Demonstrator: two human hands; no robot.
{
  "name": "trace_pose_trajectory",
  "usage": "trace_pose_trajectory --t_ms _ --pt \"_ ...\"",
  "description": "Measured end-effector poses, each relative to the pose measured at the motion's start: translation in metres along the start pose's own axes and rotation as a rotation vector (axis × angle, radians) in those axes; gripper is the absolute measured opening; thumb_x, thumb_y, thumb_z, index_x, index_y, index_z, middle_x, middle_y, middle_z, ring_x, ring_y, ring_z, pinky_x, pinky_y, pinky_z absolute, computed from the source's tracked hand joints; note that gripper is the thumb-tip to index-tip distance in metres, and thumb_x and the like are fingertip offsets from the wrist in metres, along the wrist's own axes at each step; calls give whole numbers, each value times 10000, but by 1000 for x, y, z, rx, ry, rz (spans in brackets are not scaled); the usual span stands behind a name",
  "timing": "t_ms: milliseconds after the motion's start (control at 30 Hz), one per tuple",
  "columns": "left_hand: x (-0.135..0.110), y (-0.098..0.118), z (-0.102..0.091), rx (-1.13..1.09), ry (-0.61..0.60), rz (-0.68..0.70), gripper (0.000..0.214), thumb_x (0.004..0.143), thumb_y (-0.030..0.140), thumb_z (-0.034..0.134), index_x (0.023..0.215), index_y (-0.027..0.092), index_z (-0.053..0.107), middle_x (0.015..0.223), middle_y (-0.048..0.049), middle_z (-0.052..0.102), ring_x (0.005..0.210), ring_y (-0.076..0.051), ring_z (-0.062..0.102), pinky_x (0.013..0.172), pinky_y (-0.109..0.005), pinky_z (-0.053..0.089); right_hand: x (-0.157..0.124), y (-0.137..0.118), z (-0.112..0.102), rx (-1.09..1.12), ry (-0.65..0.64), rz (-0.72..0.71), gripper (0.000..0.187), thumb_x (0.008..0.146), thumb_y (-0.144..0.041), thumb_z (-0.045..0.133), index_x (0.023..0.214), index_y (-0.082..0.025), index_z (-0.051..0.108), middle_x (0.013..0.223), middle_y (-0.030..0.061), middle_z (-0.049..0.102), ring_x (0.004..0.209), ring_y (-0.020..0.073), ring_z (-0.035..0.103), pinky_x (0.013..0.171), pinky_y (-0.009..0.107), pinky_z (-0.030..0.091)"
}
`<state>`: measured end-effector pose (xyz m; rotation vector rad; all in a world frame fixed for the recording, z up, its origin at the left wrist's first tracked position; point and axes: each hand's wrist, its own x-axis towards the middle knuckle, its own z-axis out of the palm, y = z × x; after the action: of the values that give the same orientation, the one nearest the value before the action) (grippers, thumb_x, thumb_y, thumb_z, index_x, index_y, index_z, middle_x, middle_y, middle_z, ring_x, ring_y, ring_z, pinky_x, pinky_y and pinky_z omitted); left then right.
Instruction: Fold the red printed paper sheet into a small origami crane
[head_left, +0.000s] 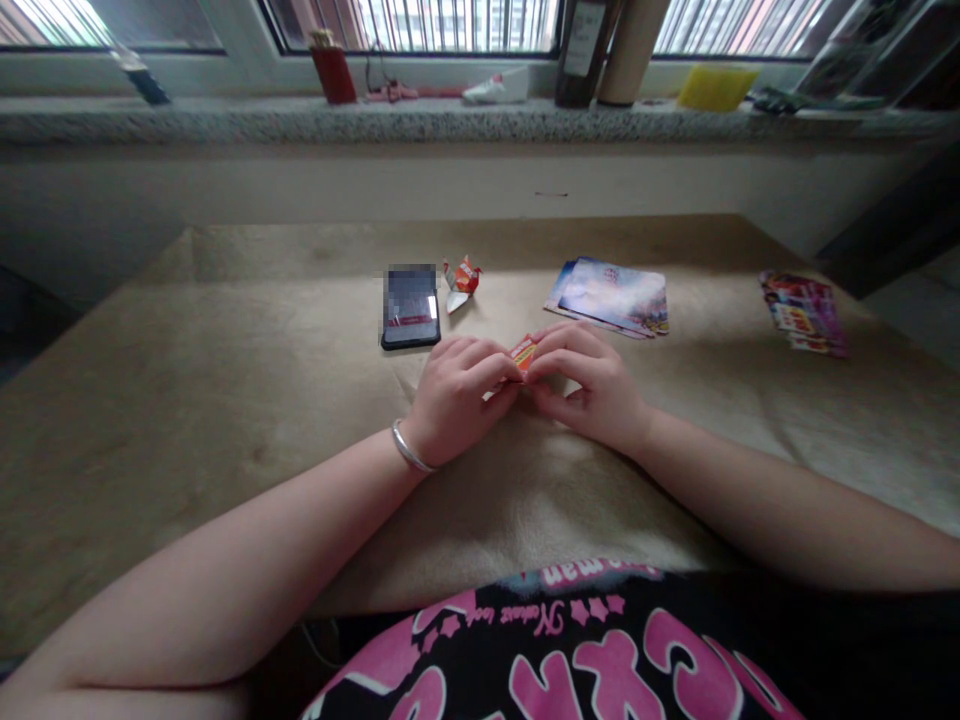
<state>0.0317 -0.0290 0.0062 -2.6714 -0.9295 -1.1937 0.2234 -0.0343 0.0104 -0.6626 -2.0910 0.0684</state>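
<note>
Between my two hands, above the middle of the table, is a small folded piece of red and orange printed paper (523,352). My left hand (463,395), with a silver bangle at the wrist, pinches its left side. On the other side my right hand (585,380) pinches it with thumb and fingertips. Much of the paper is hidden by the fingers. Just beyond my left hand stands a folded paper crane (462,283) in red and white. A dark phone (410,308) lies flat to the left of the crane.
A fanned stack of glossy picture cards (611,295) lies beyond my right hand. More colourful cards (804,313) are near the right edge of the table (225,400). On the granite windowsill (247,122) stand a red container (332,70), a dark bottle (583,50) and a yellow object (718,88).
</note>
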Motion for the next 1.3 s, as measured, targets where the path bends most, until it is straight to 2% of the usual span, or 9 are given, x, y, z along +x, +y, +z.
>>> trace_pose_trajectory --t_ms 133,400,700,1033,1300 --pt "0 1 -3 112 -42 48 100 833 241 555 746 205 587 798 9 654 744 -136 541 766 -312 385 1 0 1 3 -37 -2 79 757 -166 583 771 -242 601 820 26 623 894 181 588 815 360 493" --pt "2 1 -4 58 -26 73 169 834 227 545 669 207 572 724 22 644 695 -129 514 762 -324 372 -1 0 0 4 -86 53 74 724 -167 598 764 -231 598 854 40 619 933 200 572 822 373 489" --pt "1 -2 -2 14 -13 29 177 823 237 564 648 207 560 711 16 638 697 -135 511 749 -332 363 -2 5 -1 -59 -61 92 126 674 -122 599 730 -235 586 842 26 616 910 203 580 828 378 477" --pt "1 -4 -2 3 44 16 155 771 222 626 645 197 540 695 15 626 675 -139 487 695 -310 366 -4 12 -4 -183 -75 65 98 688 -133 595 735 -218 582 856 42 622 900 216 571 807 383 476" --pt "1 -4 -1 7 54 2 192 789 268 621 633 200 531 680 14 620 659 -138 487 681 -307 368 -5 14 -6 -212 -89 63 87 705 -147 599 751 -220 585 854 45 614 897 216 563 796 373 478"
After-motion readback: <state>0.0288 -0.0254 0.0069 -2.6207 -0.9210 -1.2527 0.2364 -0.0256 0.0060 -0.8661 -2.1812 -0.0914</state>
